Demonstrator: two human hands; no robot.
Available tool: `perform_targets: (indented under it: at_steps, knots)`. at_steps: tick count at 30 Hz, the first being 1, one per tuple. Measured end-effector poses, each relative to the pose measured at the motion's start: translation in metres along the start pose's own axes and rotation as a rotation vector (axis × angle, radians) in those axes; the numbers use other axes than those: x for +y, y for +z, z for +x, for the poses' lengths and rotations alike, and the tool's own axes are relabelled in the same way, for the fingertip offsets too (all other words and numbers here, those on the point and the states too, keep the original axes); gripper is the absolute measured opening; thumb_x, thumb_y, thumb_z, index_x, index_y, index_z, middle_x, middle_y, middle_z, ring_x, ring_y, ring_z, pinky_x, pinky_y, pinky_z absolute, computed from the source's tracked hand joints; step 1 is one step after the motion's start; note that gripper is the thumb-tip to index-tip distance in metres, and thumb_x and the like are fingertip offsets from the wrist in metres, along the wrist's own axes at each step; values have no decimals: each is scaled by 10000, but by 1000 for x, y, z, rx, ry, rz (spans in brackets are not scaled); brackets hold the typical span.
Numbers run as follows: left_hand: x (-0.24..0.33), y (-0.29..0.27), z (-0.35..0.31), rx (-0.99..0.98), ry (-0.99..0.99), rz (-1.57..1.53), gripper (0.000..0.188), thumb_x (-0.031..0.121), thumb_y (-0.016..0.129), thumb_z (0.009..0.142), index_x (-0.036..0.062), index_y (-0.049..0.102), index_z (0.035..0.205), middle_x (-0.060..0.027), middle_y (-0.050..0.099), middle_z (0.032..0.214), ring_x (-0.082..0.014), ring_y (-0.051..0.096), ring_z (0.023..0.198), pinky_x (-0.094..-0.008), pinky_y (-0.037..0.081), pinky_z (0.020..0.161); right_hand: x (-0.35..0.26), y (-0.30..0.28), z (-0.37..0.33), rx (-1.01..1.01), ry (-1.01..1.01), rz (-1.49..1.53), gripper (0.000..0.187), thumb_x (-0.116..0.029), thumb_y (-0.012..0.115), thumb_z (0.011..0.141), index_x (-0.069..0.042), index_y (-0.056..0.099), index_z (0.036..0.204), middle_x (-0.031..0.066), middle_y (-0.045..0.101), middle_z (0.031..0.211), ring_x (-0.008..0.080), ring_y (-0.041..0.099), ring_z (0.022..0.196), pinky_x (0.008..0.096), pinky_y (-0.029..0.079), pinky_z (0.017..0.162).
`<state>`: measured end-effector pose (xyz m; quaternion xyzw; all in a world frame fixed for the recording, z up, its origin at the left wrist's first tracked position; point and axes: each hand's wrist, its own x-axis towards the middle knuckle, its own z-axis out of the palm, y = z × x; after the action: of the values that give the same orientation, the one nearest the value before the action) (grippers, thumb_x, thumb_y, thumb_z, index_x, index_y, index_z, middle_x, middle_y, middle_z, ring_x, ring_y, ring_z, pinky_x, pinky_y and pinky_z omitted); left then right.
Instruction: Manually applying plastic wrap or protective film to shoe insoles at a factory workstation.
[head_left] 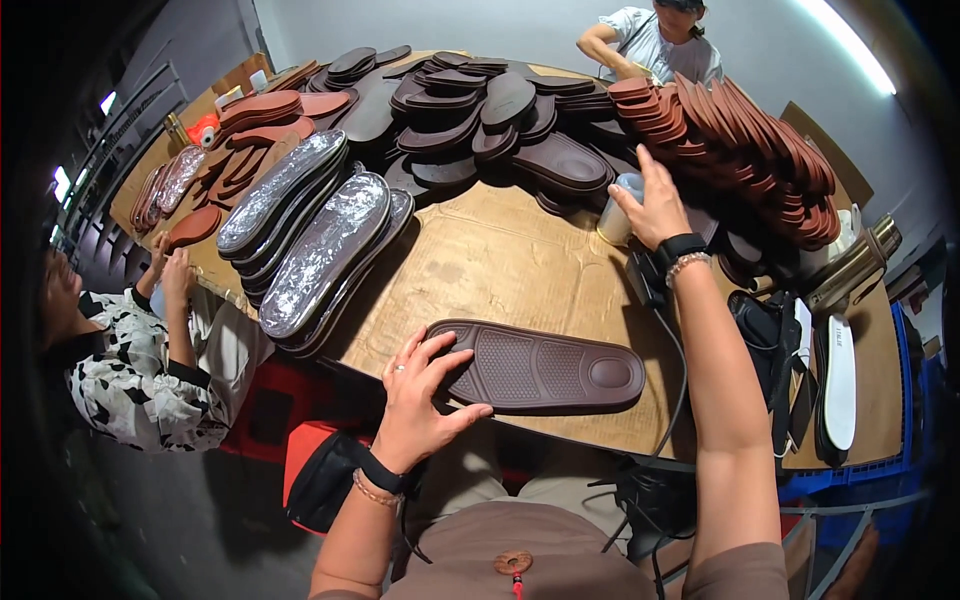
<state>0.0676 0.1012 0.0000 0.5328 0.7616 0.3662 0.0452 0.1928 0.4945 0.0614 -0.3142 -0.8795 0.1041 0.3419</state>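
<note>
A dark brown shoe sole (545, 370) with a textured face lies crosswise on the cardboard-covered table (500, 260), close to the front edge. My left hand (422, 400) rests on its left end, with fingers spread and thumb along the near edge. Farther off to the right, my right hand (655, 205) reaches forward with fingers stretched out. Its thumb is at a translucent cylindrical container (615, 222), which stands on the table and is partly hidden by the hand. I see no grip closed around it.
Stacked plastic-wrapped soles (335, 250) stand at left. Dark soles (480, 110) pile up at the back, reddish-brown ones (740, 150) at right. A metal flask (860, 260), white insole (840, 385) and black cable (683, 380) lie rightward. Co-workers sit at left (150, 360) and far right (660, 45).
</note>
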Motion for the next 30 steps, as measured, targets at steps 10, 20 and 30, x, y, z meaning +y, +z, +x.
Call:
perform_targets:
  at_steps: [10, 20, 30]
  knots:
    - [8, -6, -3, -19, -17, 19, 650, 337, 932, 680, 160, 725, 1270, -97, 568, 1497, -381, 377, 1511, -527, 251, 1209, -29, -32, -66, 219, 467, 811, 449, -266, 717, 984, 24, 575, 1297, 113, 652, 1135, 197, 699, 874, 316, 610, 668]
    - [74, 13, 14, -70, -38, -918, 905, 114, 788, 914, 29, 257, 1642, -187, 438, 1574, -292, 453, 1458, -432, 369, 1201, -120, -59, -196, -211, 805, 1687, 405, -291, 595, 1030, 7, 539, 1299, 137, 656, 1217, 238, 659, 1104, 418, 568, 944]
    - [64, 19, 8, -452, -182, -1432, 913, 102, 664, 1023, 55, 40, 1688, -121, 420, 1587, -179, 485, 1367, -357, 411, 1140, -114, -63, -213, -496, 525, 1446, 835, -592, 573, 1030, 42, 369, 1534, 148, 565, 1371, 198, 531, 1309, 352, 444, 1091]
